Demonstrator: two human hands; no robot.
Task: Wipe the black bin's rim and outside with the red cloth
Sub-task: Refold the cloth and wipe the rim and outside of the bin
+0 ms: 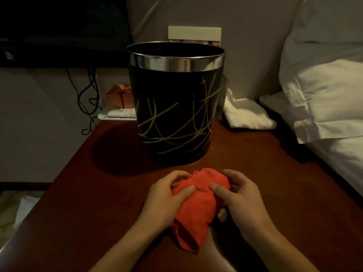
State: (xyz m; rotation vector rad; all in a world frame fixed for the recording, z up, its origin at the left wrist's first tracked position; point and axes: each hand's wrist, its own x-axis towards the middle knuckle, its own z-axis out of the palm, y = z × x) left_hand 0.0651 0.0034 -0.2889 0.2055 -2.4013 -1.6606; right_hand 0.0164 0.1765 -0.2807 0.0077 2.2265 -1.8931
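Both hands grip a crumpled red terry cloth [198, 201] on a dark reddish wooden worktop [275, 173]: the left hand [165, 195] with curled fingers [182, 192] pinching its left side, the right hand [239, 197] wrapped round its right side. Just beyond the fingers stands an upright round black bin [174, 118] with yellow scribbled lines and a shiny metal rim [176, 63], apart from the cloth. White bedding [324, 91] lies to the right of the fingers.
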